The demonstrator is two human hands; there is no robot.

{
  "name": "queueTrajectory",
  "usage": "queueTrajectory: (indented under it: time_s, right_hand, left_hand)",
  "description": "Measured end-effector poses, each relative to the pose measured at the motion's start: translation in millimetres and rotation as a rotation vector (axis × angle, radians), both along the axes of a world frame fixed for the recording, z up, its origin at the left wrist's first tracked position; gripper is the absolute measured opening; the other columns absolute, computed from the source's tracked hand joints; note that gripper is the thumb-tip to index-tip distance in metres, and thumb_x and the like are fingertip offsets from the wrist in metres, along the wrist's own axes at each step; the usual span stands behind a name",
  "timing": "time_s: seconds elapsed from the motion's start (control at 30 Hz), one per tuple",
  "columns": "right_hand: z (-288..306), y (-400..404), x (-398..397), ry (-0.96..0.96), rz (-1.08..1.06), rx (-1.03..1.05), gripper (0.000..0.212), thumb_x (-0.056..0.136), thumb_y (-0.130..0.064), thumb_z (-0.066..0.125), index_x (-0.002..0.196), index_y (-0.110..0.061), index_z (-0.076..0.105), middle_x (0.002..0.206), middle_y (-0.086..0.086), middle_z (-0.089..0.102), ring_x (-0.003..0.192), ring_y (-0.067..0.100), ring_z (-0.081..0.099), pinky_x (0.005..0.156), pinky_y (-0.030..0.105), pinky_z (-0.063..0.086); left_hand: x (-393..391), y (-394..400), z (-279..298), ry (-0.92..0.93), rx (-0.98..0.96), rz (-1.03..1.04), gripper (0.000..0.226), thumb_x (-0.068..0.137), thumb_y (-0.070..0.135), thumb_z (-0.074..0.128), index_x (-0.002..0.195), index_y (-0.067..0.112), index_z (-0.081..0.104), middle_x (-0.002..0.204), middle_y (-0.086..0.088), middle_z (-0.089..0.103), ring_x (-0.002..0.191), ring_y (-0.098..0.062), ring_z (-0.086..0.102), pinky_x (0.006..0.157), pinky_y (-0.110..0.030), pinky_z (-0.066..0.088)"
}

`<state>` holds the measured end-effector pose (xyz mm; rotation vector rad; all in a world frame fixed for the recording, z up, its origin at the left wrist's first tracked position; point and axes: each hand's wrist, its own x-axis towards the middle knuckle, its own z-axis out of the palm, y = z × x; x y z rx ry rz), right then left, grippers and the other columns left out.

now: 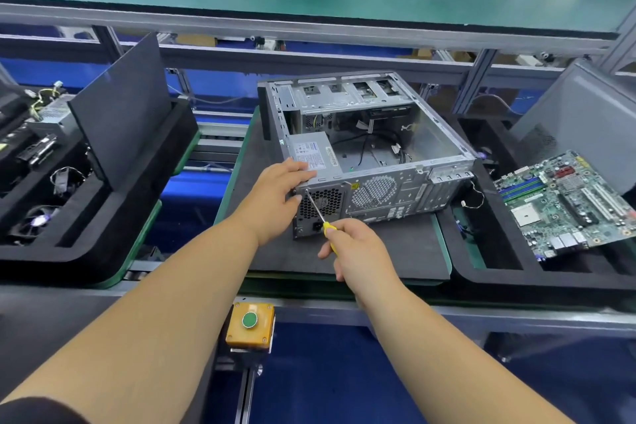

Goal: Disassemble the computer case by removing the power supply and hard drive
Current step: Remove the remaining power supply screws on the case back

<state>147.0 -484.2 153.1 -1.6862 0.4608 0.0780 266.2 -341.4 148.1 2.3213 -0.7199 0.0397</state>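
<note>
1. The case lies on its side, open side up, on a dark mat, filling the mat's far half with its rear panel toward the person.
2. The power supply sits inside the case at the near-left corner, label up.
3. The left hand rests on that corner, fingers spread loosely over the power supply's top edge and the thumb down the rear panel.
4. The right hand grips the yellow handle of a screwdriver; its tip meets the rear panel's upper left, just beside the left thumb.
5. A motherboard lies tilted in the foam tray at the right.
6. The left tray holds fans and other parts.
7. A yellow button box is fixed at the near edge.
</note>
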Motion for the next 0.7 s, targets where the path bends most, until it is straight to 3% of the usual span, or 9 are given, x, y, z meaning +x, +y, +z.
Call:
queueTrajectory:
  time_s: [0.17,0.47,0.57,0.7]
  right_hand:
    - [0,1,3,-0.009,-0.005,0.013,0.015,0.099,-0.03,0.051,0.093,-0.021,0.062,0.07,-0.006,0.07,0.038,0.006,0.043,0.041,0.019,0.039]
    - [-2,3,5,0.006,-0.054,0.049,0.014,0.099,-0.027,0.051,0.097,-0.02,0.062,0.069,-0.005,0.069,0.039,0.008,0.042,0.047,0.024,0.04]
    - [-3,10,7,0.057,-0.136,0.235,0.015,0.098,-0.023,0.052,0.103,-0.014,0.064,0.065,-0.001,0.063,0.039,0.01,0.04,0.046,0.022,0.038]
    - [-1,14,9,0.191,-0.241,0.63,0.02,0.097,-0.02,0.054,0.101,-0.006,0.067,0.059,0.003,0.058,0.038,0.012,0.036,0.04,0.021,0.033]
  left_hand:
    - [2,0,0,-0.016,-0.006,-0.005,0.052,0.093,-0.003,0.056,0.139,0.02,0.055,0.149,0.005,0.043,0.145,-0.016,0.022,0.115,-0.02,0.01]
    - [2,-2,1,-0.032,-0.028,0.009,0.047,0.092,0.0,0.058,0.136,0.019,0.058,0.145,0.007,0.046,0.142,-0.014,0.025,0.113,-0.018,0.012]
    - [2,-2,1,-0.027,-0.029,0.016,0.047,0.092,0.0,0.058,0.136,0.019,0.058,0.144,0.007,0.046,0.141,-0.013,0.025,0.111,-0.013,0.01]
    - [1,-1,1,-0.024,-0.026,0.016,0.046,0.093,0.0,0.056,0.136,0.019,0.058,0.144,0.007,0.046,0.141,-0.012,0.024,0.11,-0.013,0.01]
